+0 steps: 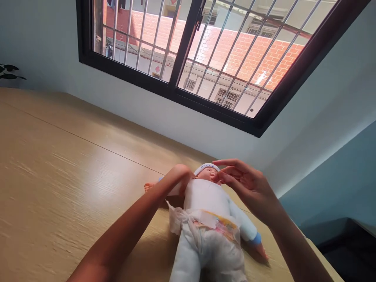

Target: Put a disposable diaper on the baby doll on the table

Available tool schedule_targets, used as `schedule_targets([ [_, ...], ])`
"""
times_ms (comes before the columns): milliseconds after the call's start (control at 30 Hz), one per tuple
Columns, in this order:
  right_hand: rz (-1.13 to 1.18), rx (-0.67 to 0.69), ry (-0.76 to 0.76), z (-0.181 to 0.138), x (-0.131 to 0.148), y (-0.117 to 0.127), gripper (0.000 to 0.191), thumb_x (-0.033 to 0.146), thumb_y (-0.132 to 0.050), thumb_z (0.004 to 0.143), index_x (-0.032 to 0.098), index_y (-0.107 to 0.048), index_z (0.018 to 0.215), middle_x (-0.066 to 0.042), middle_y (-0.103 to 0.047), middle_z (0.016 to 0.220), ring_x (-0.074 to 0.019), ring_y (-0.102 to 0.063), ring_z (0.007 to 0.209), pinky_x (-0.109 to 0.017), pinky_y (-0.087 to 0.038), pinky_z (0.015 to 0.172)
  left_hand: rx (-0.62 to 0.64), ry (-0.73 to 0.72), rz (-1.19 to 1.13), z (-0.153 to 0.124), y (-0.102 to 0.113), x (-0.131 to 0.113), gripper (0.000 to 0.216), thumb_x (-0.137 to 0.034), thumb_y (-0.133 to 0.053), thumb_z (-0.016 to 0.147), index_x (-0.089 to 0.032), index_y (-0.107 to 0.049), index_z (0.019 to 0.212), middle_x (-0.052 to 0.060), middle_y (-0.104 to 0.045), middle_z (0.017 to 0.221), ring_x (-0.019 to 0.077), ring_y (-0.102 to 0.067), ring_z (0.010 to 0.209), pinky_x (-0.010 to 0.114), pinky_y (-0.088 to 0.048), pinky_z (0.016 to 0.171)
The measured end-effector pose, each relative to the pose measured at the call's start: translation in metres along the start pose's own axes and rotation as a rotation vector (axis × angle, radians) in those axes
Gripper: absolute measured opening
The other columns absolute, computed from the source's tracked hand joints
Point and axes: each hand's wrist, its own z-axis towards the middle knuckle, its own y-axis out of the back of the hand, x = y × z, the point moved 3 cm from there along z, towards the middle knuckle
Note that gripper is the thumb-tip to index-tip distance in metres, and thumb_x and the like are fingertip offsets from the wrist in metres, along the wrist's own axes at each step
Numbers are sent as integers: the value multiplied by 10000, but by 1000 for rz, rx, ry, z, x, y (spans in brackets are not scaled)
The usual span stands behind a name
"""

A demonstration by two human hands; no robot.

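A baby doll in white clothes with blue cuffs lies on its back on the wooden table, its head toward the window. It wears a white cap with dark markings. A diaper with a coloured print is wrapped round its hips, over the white trousers. My left hand is bent at the wrist beside the doll's shoulder and neck; its fingers are hidden. Over the right side of the doll's face, my right hand has its fingers apart and curved, with nothing visible between them. Whether its fingertips touch the cap, I cannot tell.
The wooden table runs back to the wall below a dark-framed window with metal bars. Plant leaves show at the far left. A black object stands beyond the table's right edge.
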Motion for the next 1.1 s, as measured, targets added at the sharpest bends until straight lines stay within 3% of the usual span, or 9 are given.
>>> schedule_targets([
  [67,42,-10,-35,2,-25,-1,309,395,-666,917,202,-629,1154,-23,-720,854,-169,-685,869,-327,-531,856,77,69,72,-4,6,3,255,-339,-654,946,-157,-653,1124,72,-674,1123,216,-672,953,395,-590,820],
  [133,61,-22,-63,5,-53,-5,325,414,-652,902,176,-603,1117,-29,-699,829,-173,-676,809,-336,-537,791,76,94,128,-11,14,2,248,-333,-663,939,-148,-655,1104,70,-674,1106,218,-669,955,403,-585,827],
  [300,115,-57,-121,8,-96,-2,345,466,-611,901,166,-560,1064,20,-593,712,-130,-565,594,-299,-475,596,-52,-84,86,-29,26,-29,255,-342,-660,938,-146,-649,1102,66,-670,1081,216,-658,950,424,-565,853],
  [500,204,-99,-39,-1,-77,25,333,477,-532,966,179,-527,1115,45,-526,723,-103,-506,615,-268,-444,605,-67,-357,-218,-32,4,-76,307,-427,-568,979,-142,-648,1060,58,-689,970,198,-664,893,380,-549,804],
  [633,210,-49,15,-17,-59,38,263,421,-513,1008,189,-554,1126,43,-541,734,-95,-516,641,-250,-433,615,-97,-423,-379,-33,-14,-96,362,-483,-589,946,-131,-644,884,64,-686,854,180,-651,821,337,-519,783],
  [800,247,-17,55,-38,-36,51,227,409,-502,1025,219,-567,1133,54,-544,726,-86,-522,652,-235,-441,633,-138,-486,-535,-52,-29,-123,317,-430,-571,969,-136,-655,884,56,-692,788,198,-665,815,348,-525,818],
  [1000,275,-68,130,-48,-22,68,178,328,-540,1006,217,-580,1140,54,-534,744,-88,-553,651,-240,-487,651,-136,-538,-605,-68,-32,-136,290,-351,-616,963,-155,-675,758,46,-697,754,167,-617,767,281,-470,749],
  [1100,212,-120,136,-53,-19,77,231,361,-601,976,229,-593,1165,42,-603,767,-102,-606,666,-253,-514,662,-122,-555,-643,-68,-32,-136,275,-320,-633,959,-147,-695,754,34,-682,730,142,-604,728,254,-458,729],
])
